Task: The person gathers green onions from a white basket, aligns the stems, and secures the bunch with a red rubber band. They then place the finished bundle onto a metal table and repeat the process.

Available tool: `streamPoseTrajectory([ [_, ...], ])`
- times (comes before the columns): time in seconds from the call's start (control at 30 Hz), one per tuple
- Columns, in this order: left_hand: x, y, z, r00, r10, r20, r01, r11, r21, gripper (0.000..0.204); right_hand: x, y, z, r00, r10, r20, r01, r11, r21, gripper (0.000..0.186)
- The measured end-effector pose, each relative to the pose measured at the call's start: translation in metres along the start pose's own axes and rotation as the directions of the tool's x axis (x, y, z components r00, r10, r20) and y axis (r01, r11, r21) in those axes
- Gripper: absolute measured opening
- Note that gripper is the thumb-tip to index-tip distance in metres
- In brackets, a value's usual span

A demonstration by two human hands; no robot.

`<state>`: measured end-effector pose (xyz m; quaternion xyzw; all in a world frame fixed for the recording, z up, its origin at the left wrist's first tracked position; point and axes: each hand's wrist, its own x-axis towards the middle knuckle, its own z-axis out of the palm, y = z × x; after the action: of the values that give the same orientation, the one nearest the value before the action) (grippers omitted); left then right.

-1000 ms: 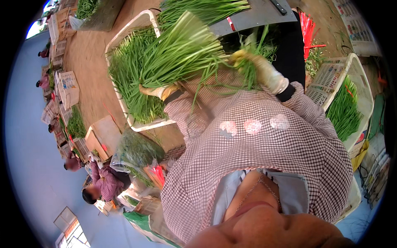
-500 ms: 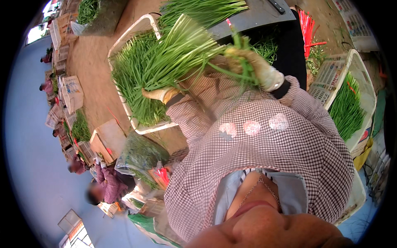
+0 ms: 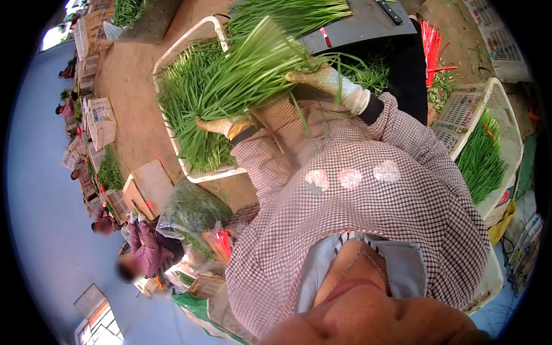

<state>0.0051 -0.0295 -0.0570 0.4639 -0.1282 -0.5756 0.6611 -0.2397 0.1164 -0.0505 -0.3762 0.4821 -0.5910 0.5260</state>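
A large bunch of long green garlic chives [image 3: 256, 69] lies across both my gloved hands, its pale ends to the upper right. My left hand [image 3: 225, 125] is wrapped round the leafy lower side, its thumb showing and its other fingers hidden under the leaves. At the pale ends, my right hand [image 3: 330, 81] closes on the bunch, its far fingers hidden. A few loose leaves dangle beside the right glove. Under the bunch stands a white plastic crate [image 3: 168, 60] heaped with more chives.
A grey board [image 3: 345, 26] at the top bears more chives, a black-handled knife [image 3: 389, 11] and a small red-handled tool [image 3: 326, 38]. Red ties [image 3: 429, 52] lie right of it. Another crate [image 3: 501, 95] of chives stands at right. Co-workers sit at far left.
My right hand has moved left to the bunch's pale ends; the tuft of loose leaves it held is mostly gone from it. My left hand stays under the bunch.
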Motion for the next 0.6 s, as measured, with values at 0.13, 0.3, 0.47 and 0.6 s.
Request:
streamPoseTrajectory([
  [0.13, -0.019, 0.009, 0.008, 0.997, -0.079, -0.01, 0.079, 0.996, 0.034, 0.068, -0.004, 0.009, 0.007, 0.993, 0.037, -0.111, -0.022, 0.991, 0.129, 0.025],
  [0.3, 0.013, -0.01, -0.02, 0.989, 0.143, 0.021, -0.145, 0.984, 0.102, 0.063, -0.017, 0.019, -0.034, 0.955, -0.255, -0.149, 0.269, 0.96, 0.083, 0.031],
  [0.47, -0.007, -0.003, -0.003, 0.995, -0.083, 0.052, 0.084, 0.996, -0.011, 0.06, -0.018, -0.004, -0.077, 0.999, 0.005, 0.054, -0.025, 0.926, 0.377, 0.037],
  [0.6, 0.009, -0.008, -0.012, 0.992, 0.027, 0.126, -0.028, 1.0, 0.004, 0.06, -0.001, -0.022, -0.031, 0.971, 0.17, 0.17, -0.127, 0.962, -0.241, 0.051],
])
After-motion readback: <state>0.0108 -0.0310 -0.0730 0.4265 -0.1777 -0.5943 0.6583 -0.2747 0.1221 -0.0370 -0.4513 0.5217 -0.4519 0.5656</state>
